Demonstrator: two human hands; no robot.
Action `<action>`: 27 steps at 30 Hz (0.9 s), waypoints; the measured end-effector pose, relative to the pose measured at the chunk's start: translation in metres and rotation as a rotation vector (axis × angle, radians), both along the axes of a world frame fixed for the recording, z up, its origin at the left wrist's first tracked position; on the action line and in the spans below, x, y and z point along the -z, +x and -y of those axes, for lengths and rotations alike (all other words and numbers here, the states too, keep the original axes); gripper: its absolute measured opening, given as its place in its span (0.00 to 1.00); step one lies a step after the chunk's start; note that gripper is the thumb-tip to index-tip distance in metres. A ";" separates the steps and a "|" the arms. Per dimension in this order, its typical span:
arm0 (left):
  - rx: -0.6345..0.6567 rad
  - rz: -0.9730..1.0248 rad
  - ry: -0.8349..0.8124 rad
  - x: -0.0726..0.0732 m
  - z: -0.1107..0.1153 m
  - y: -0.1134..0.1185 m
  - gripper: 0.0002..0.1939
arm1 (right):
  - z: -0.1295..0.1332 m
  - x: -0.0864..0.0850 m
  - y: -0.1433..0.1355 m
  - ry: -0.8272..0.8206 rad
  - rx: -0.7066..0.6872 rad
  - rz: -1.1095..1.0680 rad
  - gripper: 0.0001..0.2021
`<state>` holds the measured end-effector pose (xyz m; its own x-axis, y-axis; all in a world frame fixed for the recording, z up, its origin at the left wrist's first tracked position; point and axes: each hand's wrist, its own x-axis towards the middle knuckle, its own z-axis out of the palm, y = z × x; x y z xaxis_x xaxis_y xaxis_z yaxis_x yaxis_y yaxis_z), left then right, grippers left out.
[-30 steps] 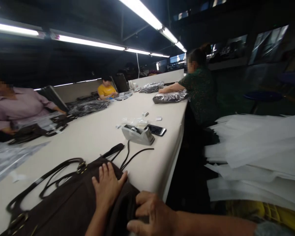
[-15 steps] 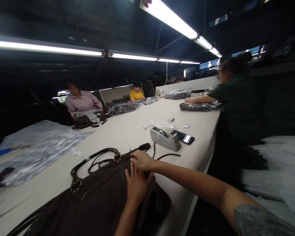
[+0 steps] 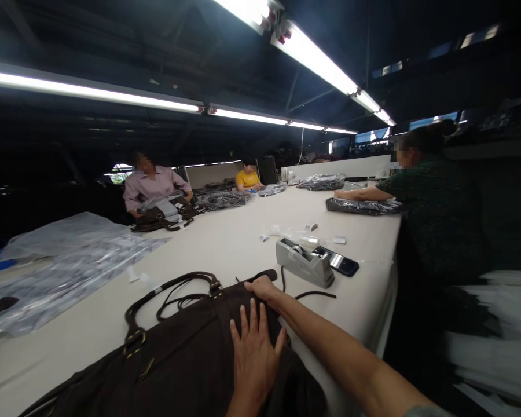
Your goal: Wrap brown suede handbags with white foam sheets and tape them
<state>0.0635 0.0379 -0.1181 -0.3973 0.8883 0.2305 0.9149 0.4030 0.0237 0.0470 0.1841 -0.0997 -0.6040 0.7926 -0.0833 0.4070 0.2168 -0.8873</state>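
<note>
A dark brown bag (image 3: 178,353) with looped handles and brass-coloured buckles lies across the near part of the white table. My left hand (image 3: 255,347) rests flat on its side, fingers spread. Just beyond it, my right hand (image 3: 263,288) is closed on the bag's upper edge, near the end of the zipper; its fingertips are partly hidden. A grey tape dispenser (image 3: 304,263) stands to the right of the bag's top, beside a dark phone (image 3: 336,260).
Clear plastic sheets (image 3: 73,260) cover the table's left side. Plastic-wrapped dark items (image 3: 362,207) lie farther back. One person (image 3: 438,202) stands at the right edge; two others (image 3: 154,188) (image 3: 247,178) are across the table. White sheets (image 3: 499,341) are stacked at lower right.
My left hand has slid back toward me and spread its fingers, parting from my right hand. My right hand stays at the bag's edge. The whole view has shifted slightly.
</note>
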 end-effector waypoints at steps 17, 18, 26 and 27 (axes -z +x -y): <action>0.065 0.263 0.085 -0.005 0.017 0.011 0.35 | 0.031 0.023 0.034 0.416 -0.549 -0.020 0.37; 0.065 0.270 0.096 -0.007 0.018 0.012 0.35 | 0.026 0.030 0.036 0.406 -0.567 -0.027 0.39; 0.050 0.292 0.184 -0.013 0.023 0.009 0.30 | 0.045 -0.030 0.082 0.476 -0.698 0.171 0.37; 0.058 0.298 0.184 -0.012 0.024 0.008 0.29 | 0.056 -0.045 0.094 0.478 -0.741 0.161 0.33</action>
